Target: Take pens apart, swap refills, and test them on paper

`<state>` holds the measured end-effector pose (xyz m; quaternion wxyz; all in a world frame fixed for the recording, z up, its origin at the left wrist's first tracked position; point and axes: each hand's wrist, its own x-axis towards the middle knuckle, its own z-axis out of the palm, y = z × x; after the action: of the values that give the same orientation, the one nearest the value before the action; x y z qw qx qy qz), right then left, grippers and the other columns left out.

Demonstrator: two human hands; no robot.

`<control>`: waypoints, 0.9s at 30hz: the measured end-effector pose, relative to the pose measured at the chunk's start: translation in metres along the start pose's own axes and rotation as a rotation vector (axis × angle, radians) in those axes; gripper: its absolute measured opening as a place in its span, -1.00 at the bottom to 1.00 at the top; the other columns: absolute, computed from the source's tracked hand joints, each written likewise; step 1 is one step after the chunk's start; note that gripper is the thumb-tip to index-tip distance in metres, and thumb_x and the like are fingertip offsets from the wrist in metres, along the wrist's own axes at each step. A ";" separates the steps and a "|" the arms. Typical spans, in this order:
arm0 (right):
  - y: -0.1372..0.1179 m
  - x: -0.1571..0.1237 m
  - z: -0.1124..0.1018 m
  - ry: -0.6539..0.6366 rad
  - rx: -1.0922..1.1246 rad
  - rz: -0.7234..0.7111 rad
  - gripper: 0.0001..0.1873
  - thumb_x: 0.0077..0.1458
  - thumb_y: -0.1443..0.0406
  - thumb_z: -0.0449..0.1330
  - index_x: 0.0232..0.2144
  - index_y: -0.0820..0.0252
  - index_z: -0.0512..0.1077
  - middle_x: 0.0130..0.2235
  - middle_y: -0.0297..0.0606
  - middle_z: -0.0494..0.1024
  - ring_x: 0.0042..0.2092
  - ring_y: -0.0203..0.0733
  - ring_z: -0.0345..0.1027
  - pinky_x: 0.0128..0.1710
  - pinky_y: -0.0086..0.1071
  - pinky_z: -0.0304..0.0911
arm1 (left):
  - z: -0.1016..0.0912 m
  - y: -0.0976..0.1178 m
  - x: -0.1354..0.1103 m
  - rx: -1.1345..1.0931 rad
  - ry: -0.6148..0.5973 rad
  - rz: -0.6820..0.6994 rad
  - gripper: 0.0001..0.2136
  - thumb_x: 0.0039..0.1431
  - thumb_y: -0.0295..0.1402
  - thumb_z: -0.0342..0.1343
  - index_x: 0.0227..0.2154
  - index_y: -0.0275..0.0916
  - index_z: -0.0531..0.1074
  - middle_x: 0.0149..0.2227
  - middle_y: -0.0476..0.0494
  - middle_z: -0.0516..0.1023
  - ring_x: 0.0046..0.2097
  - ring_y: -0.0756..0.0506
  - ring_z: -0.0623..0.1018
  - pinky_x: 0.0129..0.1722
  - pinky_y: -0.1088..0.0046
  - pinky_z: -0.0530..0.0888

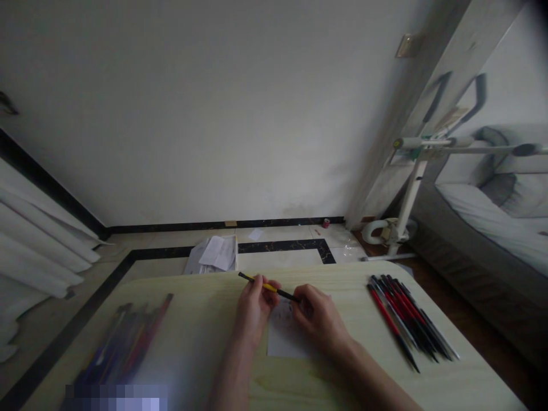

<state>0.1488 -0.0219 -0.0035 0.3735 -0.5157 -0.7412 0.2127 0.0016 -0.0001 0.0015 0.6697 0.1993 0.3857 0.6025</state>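
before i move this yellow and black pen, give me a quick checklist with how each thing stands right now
1. Left hand holding the yellow and black pen: ok.
2. Right hand at the pen's other end: ok, fingers closed in on it.
3. That end capped or bare: cannot tell, the right fingers cover it.
4. White paper on the table: ok, though the right hand hides part of it.
5. Right-side pens apart from both hands: ok.
6. Left-side pens clear enough to tell apart: not ok, they are blurred.
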 end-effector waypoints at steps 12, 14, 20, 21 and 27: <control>-0.002 0.002 -0.001 0.013 0.004 0.015 -0.91 -0.05 0.39 0.07 -0.41 0.18 0.33 -0.47 -0.33 0.39 -0.43 -0.29 0.23 -0.47 -0.47 0.12 | -0.001 0.001 0.000 -0.022 -0.025 0.009 -0.80 -0.01 -0.27 0.11 -0.47 -0.28 0.24 -0.50 -0.13 0.49 -0.57 0.04 0.38 -0.54 0.52 0.30; -0.002 0.002 -0.002 0.011 0.008 0.009 -0.91 -0.03 0.39 0.07 -0.40 0.18 0.34 -0.46 -0.32 0.40 -0.42 -0.28 0.25 -0.46 -0.47 0.13 | 0.000 0.001 0.000 -0.016 -0.024 0.006 -0.79 -0.03 -0.26 0.12 -0.47 -0.28 0.24 -0.50 -0.13 0.48 -0.58 0.04 0.38 -0.55 0.52 0.29; -0.003 0.002 -0.005 -0.048 -0.010 -0.012 -0.87 0.03 0.34 0.06 -0.36 0.18 0.40 -0.46 -0.30 0.39 -0.41 -0.27 0.25 -0.44 -0.45 0.13 | 0.000 0.001 -0.001 -0.029 -0.026 0.013 -0.82 0.01 -0.29 0.10 -0.46 -0.28 0.24 -0.50 -0.11 0.48 -0.58 0.05 0.38 -0.53 0.53 0.30; -0.003 0.002 -0.005 -0.053 -0.012 -0.012 -0.86 0.05 0.33 0.05 -0.35 0.18 0.40 -0.46 -0.30 0.38 -0.41 -0.27 0.25 -0.44 -0.45 0.13 | 0.000 0.002 -0.002 -0.036 -0.026 0.009 -0.83 0.01 -0.29 0.09 -0.45 -0.28 0.25 -0.49 -0.11 0.48 -0.57 0.05 0.38 -0.53 0.53 0.30; -0.005 0.003 -0.007 -0.063 0.000 -0.035 -0.78 0.13 0.30 -0.03 -0.36 0.19 0.41 -0.46 -0.27 0.39 -0.40 -0.27 0.26 -0.40 -0.44 0.14 | 0.001 0.004 -0.003 -0.067 -0.028 -0.012 -0.84 0.01 -0.31 0.10 -0.44 -0.28 0.25 -0.48 -0.12 0.48 -0.56 0.05 0.38 -0.52 0.54 0.31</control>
<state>0.1511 -0.0217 0.0056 0.3537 -0.4958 -0.7615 0.2220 -0.0005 -0.0019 0.0056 0.6850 0.1829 0.3570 0.6082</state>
